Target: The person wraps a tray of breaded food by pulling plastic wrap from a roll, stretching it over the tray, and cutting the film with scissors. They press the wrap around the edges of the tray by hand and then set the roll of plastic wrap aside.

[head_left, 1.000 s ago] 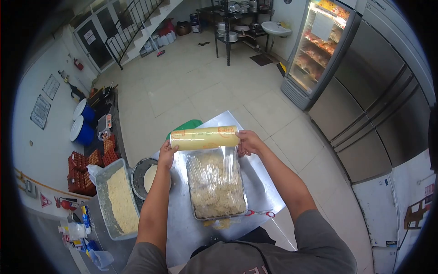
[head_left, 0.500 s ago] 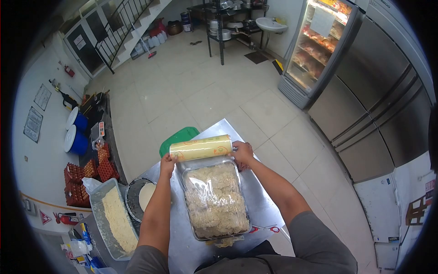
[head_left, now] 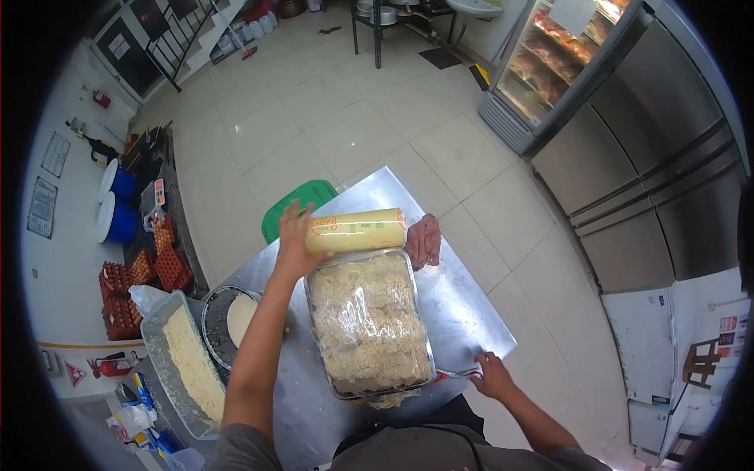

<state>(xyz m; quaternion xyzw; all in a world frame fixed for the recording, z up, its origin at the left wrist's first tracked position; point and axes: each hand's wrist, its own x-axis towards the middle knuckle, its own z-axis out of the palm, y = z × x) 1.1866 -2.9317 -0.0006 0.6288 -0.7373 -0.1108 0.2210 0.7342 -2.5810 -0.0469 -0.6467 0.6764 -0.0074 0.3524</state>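
A roll of cling film [head_left: 357, 230] lies at the far side of a film-covered tray of pale crumbly food [head_left: 369, 322] on the metal table [head_left: 479, 314]. My left hand [head_left: 296, 242] rests on the roll's left end with its fingers spread. At the table's right front edge, my right hand [head_left: 492, 375] has its fingers closed at the handles of the red scissors [head_left: 452, 375]. The scissors' blades point toward the tray's near right corner. Beside the roll's right end sits a crumpled brownish cloth [head_left: 423, 242].
Left of the table are a tub of pale crumbs [head_left: 184, 361] and a dark round bowl [head_left: 220, 314]. A green lid [head_left: 294, 206] shows beyond the table's far left edge. Egg trays [head_left: 122, 314] stand farther left, steel fridges [head_left: 628, 157] at the right.
The roll has been set down beyond the tray. My right hand has let it go and moved down to the scissors. My left hand has opened over the roll's end. The view has shifted.
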